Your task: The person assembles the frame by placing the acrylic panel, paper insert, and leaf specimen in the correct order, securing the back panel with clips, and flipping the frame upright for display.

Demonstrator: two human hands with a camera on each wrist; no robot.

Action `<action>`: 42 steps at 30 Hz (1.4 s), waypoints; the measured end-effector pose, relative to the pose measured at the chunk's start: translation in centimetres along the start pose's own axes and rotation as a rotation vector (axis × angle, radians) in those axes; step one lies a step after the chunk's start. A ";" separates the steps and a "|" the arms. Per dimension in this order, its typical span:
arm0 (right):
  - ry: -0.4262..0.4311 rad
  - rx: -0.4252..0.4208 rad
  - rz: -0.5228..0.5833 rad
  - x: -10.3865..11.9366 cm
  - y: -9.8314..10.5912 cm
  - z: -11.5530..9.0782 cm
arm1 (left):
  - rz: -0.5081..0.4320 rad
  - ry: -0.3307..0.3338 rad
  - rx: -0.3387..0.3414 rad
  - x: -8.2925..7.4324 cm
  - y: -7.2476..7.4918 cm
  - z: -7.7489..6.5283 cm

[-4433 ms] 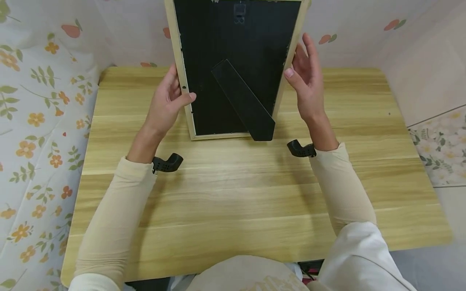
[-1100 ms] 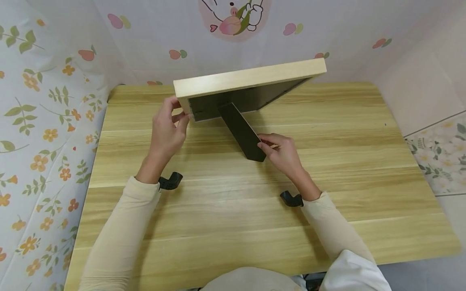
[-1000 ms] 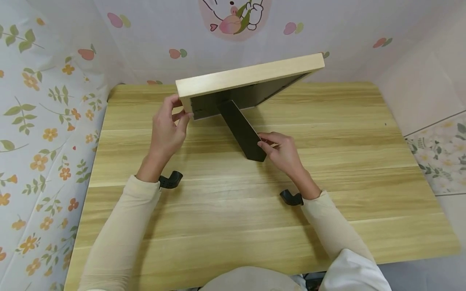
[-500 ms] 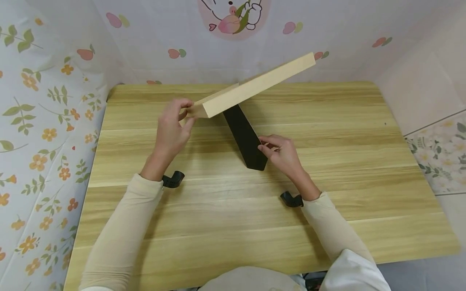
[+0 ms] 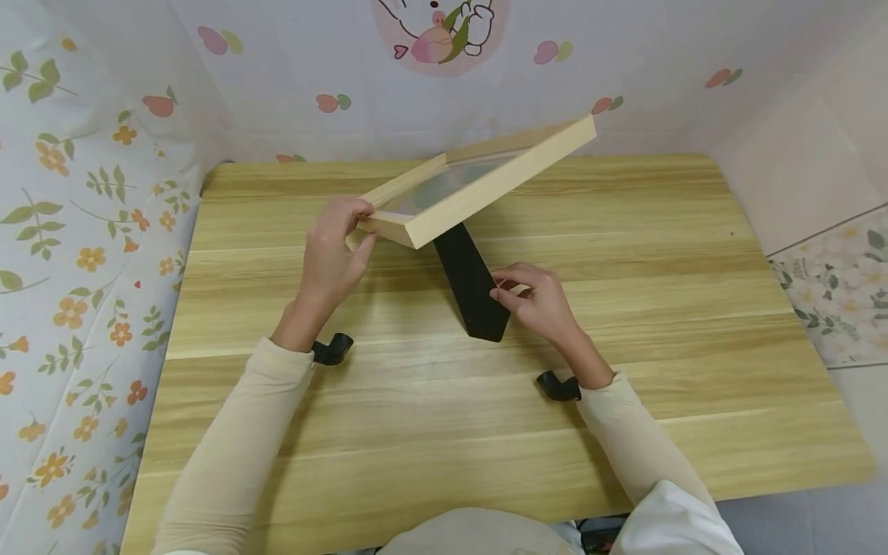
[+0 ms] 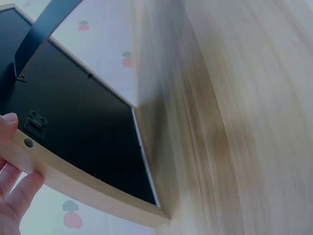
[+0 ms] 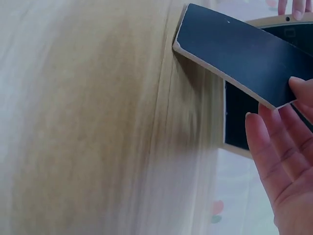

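Observation:
A pale wooden picture frame (image 5: pixel 501 191) leans back over the far part of the table, its clear front pane turned upward. Its black back panel (image 6: pixel 83 112), with a small metal hanger (image 6: pixel 35 125), shows in the left wrist view. My left hand (image 5: pixel 333 250) grips the frame's left side between thumb and fingers. From the back a black easel leg (image 5: pixel 468 289) slants down toward me. My right hand (image 5: pixel 537 301) pinches this leg's right edge near its lower end; in the right wrist view the thumb (image 7: pixel 301 90) lies on its flat face.
The wood-grain table (image 5: pixel 430 432) spreads under both arms. Behind it hangs a pale cloth (image 5: pixel 277 77) with fruit prints, and a floral cloth (image 5: pixel 76 308) borders the left side. Each wrist wears a black camera mount (image 5: pixel 333 349).
The right hand has gone from the frame's right side to its easel leg. The frame, whose back faced me, has tipped and turned so its front pane shows; its near end has come lower.

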State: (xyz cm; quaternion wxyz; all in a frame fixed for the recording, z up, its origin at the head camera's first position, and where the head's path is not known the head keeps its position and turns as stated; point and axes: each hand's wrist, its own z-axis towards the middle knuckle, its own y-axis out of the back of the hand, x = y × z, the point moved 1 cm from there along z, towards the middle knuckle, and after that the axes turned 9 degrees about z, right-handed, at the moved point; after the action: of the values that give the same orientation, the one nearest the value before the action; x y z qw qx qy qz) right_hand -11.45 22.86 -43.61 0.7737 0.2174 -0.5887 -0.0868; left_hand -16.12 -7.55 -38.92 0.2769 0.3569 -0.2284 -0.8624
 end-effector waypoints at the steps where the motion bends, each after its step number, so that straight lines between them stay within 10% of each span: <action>1: 0.001 0.006 0.001 0.0 0.0 0.0 | -0.001 -0.006 -0.004 0.0 0.0 0.0; 19: 0.013 0.111 0.051 -0.2 0.2 -0.9 | 0.036 -0.072 0.035 -0.1 0.0 -1.0; 28: 0.099 -0.117 0.683 3.5 2.9 1.3 | 0.101 -0.088 0.061 -0.4 0.0 -1.5; 42: 0.027 -0.251 0.751 6.6 4.8 3.0 | 0.173 -0.219 0.069 -1.3 -0.4 -2.3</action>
State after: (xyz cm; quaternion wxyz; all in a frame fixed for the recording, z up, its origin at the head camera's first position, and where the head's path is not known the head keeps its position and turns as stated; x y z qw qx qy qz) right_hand -12.99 23.83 -35.11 0.7798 -0.1085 -0.6019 0.1338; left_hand -13.75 -6.87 -39.99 0.3112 0.2489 -0.3169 -0.8607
